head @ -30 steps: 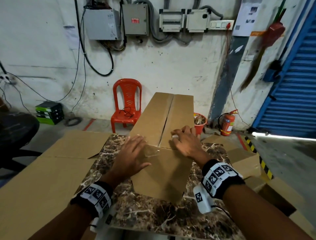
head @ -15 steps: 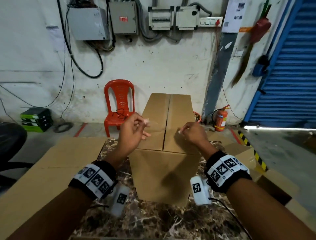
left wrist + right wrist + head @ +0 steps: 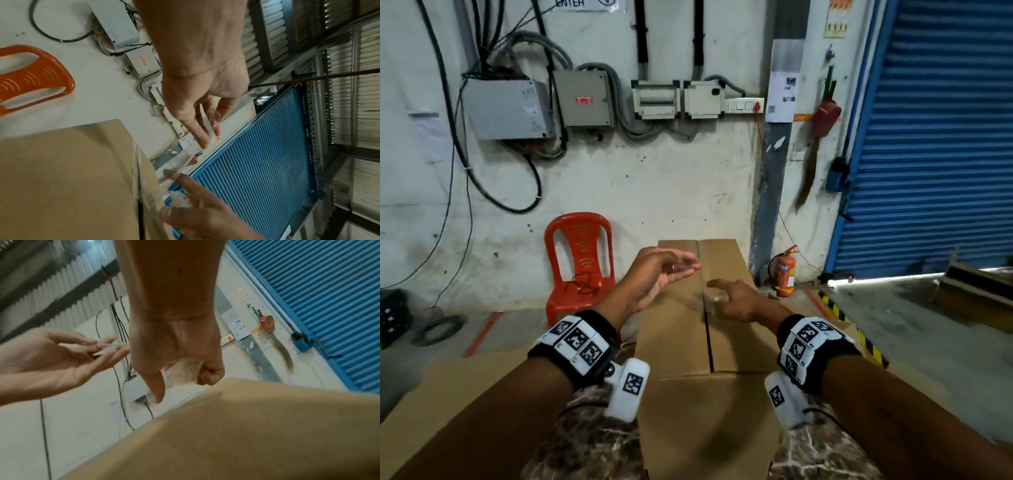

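Above the brown cardboard box [image 3: 674,342], the left hand [image 3: 654,278] pinches a clear tape strip [image 3: 178,163]; the right hand [image 3: 737,303] grips its crumpled end.

A red chair [image 3: 578,250] and fire extinguisher [image 3: 785,278] stand by the wall [image 3: 654,192].

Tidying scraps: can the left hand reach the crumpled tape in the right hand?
Probably: the left hand hovers close beside the right hand, nothing between them, though the right grips the crumpled tape tightly and the left holds a clear strip.
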`<state>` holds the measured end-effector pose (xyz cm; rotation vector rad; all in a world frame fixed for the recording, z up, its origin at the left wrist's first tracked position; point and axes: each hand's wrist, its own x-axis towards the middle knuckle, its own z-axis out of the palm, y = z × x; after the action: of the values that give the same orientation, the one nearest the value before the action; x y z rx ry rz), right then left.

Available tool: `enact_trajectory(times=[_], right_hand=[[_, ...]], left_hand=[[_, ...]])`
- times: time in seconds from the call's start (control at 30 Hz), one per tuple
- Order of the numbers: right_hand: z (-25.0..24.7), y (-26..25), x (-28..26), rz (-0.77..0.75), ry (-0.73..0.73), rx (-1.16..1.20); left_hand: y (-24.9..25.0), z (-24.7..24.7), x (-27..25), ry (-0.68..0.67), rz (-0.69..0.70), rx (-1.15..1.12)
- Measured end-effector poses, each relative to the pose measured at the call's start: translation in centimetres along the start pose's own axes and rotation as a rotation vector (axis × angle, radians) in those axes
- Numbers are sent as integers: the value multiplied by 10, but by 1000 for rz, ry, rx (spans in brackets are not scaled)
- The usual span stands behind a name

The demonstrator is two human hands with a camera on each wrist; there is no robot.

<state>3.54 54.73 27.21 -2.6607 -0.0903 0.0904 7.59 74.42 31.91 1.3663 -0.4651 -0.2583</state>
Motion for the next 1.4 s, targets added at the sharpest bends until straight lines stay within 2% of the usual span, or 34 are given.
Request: enact_trajectory(times=[0.07, 0.1, 0.23, 0.33, 0.4, 0.53, 0.6, 0.7, 0.8, 0.87, 0.93, 1.0, 1.03, 1.07, 1.17, 1.23, 1.33, 1.4], right_hand=[[1, 4, 11, -38, -67, -42], [1, 5, 15, -31, -66, -21], [-7, 9, 27, 43, 52, 229], [-23, 9, 34, 106, 74, 617], [-35, 8, 37, 160, 61, 857], [-57, 11, 65, 149, 96, 998], [-65, 14, 88, 164, 208, 962], [-67, 27, 125, 164, 425, 755], [-63, 46, 161, 129, 514, 325], [-55, 55, 179, 25, 396, 124], [-45, 61, 188, -72, 107, 164], [-37, 70, 198, -122, -210, 164], [-35, 75, 202, -140, -286, 83], [-34, 80, 207, -167, -296, -15], [-30, 95, 224, -309, -177, -181], [-33, 98, 235, -355, -42, -94], [-42, 103, 255, -284, 238, 147], [-48, 109, 267, -155, 296, 303]], left_hand=[[-1, -7, 5, -42, 25, 75], [-1, -13, 10, -44, 64, 187], [-13, -35, 40, 106, 234, 753], [-23, -50, 61, 204, 280, 832], [-35, -59, 74, 200, 309, 843], [-57, -62, 105, 120, 347, 941], [-68, -60, 124, 19, 337, 1033], [-83, -62, 150, -85, 284, 1121], [-100, -70, 176, -200, 181, 1214], [-110, -78, 190, -288, 53, 1335], [-115, -85, 201, -324, 8, 1434], [-113, -89, 208, -309, 37, 1400], [-110, -90, 210, -303, 68, 1354], [-107, -90, 211, -300, 82, 1296], [-104, -96, 216, -282, 86, 1097], [-99, -99, 217, -254, 104, 966], [-96, -98, 220, -188, 51, 728], [-96, -94, 224, -163, -16, 578]])
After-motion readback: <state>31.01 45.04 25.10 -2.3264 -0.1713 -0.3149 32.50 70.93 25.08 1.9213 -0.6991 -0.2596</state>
